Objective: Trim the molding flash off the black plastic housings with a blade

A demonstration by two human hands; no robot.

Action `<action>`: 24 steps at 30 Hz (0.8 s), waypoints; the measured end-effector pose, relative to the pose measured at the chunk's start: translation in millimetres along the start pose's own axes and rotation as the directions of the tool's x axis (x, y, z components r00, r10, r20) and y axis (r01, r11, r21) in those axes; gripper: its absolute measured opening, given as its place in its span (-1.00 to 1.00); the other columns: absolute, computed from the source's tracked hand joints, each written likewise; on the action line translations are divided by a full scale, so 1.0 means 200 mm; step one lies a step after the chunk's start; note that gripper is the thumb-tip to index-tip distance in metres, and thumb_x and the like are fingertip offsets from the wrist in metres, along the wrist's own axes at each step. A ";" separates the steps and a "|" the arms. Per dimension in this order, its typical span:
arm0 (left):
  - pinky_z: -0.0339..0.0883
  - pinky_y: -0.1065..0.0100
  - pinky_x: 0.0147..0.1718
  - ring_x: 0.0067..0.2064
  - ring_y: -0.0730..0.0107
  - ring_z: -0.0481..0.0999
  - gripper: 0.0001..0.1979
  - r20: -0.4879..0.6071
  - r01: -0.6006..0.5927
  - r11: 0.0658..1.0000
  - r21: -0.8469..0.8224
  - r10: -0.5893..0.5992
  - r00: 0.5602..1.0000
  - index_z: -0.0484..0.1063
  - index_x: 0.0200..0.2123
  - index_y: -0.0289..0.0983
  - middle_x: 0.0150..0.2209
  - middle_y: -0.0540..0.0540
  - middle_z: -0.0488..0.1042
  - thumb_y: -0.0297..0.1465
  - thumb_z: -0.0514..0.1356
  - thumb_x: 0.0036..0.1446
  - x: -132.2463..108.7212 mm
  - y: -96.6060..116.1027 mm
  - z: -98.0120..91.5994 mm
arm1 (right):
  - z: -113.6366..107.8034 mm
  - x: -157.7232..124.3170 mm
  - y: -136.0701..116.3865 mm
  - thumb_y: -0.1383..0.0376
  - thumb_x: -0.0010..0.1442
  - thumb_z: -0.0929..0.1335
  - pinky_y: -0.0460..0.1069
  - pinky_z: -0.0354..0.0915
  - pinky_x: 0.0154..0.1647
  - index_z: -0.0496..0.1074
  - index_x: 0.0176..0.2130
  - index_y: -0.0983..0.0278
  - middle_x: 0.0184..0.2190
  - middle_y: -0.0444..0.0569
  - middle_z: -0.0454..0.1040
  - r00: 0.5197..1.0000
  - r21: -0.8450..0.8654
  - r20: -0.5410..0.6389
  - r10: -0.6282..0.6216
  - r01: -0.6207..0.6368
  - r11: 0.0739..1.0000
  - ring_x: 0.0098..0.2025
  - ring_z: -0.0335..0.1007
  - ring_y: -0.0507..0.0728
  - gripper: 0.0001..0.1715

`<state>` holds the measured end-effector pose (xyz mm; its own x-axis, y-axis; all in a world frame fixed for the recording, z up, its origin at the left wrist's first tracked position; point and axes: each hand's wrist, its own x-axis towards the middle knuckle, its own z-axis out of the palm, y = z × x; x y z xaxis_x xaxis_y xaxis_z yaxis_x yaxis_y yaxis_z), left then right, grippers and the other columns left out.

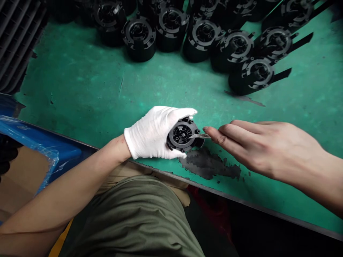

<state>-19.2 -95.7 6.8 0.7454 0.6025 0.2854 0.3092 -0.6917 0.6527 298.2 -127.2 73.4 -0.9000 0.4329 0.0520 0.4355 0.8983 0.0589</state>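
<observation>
My left hand [158, 132], in a white glove, is wrapped round a black round plastic housing [180, 138] near the front edge of the table. The housing's ringed face, with a spoked centre and small posts, points up toward me. My bare right hand [249, 144] comes in from the right, its fingers closed on a small metal blade [201, 136]. The blade's pointed tip lies over the right side of the housing's face. Whether the tip touches the plastic I cannot tell. My right fingers cover the blade's rear end.
Several similar black housings [139, 39] stand in rows along the back, some with long flat handles jutting right. A dark ribbed tray [18, 39] is at the upper left. Beside the table's left front edge sits a blue bin [61, 151]. The green tabletop [107, 89] has a worn dark patch.
</observation>
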 end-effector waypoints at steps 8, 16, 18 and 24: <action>0.54 -0.09 0.21 0.20 -0.19 0.67 0.05 -0.124 0.064 0.997 0.052 -0.057 0.991 0.33 0.31 -0.29 0.19 -0.37 0.60 0.33 0.45 0.03 -0.02 -0.01 0.05 | 0.05 -0.07 -0.10 0.35 0.49 0.44 -0.02 0.31 -0.31 0.47 0.26 0.29 -0.16 -0.01 0.62 0.905 0.129 -0.196 0.378 -0.358 0.925 -0.25 0.51 0.09 -0.60; 0.56 -0.09 0.08 0.02 -0.15 0.69 0.09 -0.179 0.172 0.975 0.139 -0.146 0.973 0.43 0.13 -0.29 0.02 -0.33 0.63 0.51 0.35 -0.11 -0.03 0.02 0.07 | 0.06 -0.01 -0.53 0.42 0.50 0.40 0.03 0.28 -0.24 0.41 0.38 0.44 -0.20 0.02 0.54 0.794 0.126 -0.124 0.595 -0.582 0.803 -0.26 0.40 0.12 -0.47; 0.55 -0.10 0.08 0.03 -0.16 0.68 0.08 -0.177 0.180 0.970 0.165 -0.150 0.973 0.42 0.14 -0.29 0.03 -0.34 0.62 0.50 0.34 -0.09 -0.03 0.02 0.08 | 0.08 0.03 -0.55 0.40 0.50 0.41 0.05 0.25 -0.25 0.41 0.37 0.47 -0.23 0.01 0.51 0.779 0.097 -0.140 0.611 -0.604 0.791 -0.27 0.35 0.13 -0.48; 0.54 -0.10 0.08 0.04 -0.17 0.67 0.03 -0.162 0.199 0.965 0.170 -0.172 0.972 0.42 0.15 -0.29 0.04 -0.33 0.61 0.45 0.37 -0.04 -0.04 0.03 0.08 | 0.08 0.09 -0.55 0.38 0.52 0.39 0.07 0.21 -0.25 0.43 0.30 0.47 -0.28 -0.03 0.44 0.809 0.036 -0.100 0.579 -0.578 0.815 -0.29 0.27 0.14 -0.57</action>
<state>-13.2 -111.1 -2.7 0.5754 0.7688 0.2790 0.5469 -0.6153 0.5677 233.6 -215.9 52.0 -0.4743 0.8627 0.1755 0.8746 0.4845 -0.0177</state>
